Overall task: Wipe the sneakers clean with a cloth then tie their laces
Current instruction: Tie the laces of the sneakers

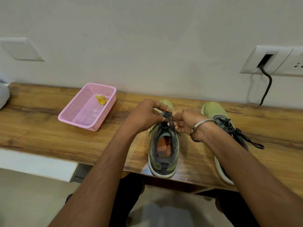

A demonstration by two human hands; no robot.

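Left hand [144,116], right hand [186,122], fingers [161,119] pinching dark laces [168,119]

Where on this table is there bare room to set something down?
Bare wood lies between the pink basket and the left sneaker, in front of the basket toward the near table edge, and left of the basket. It is crowded around both sneakers, where the left hand and right hand pinch the laces beside the right sneaker.
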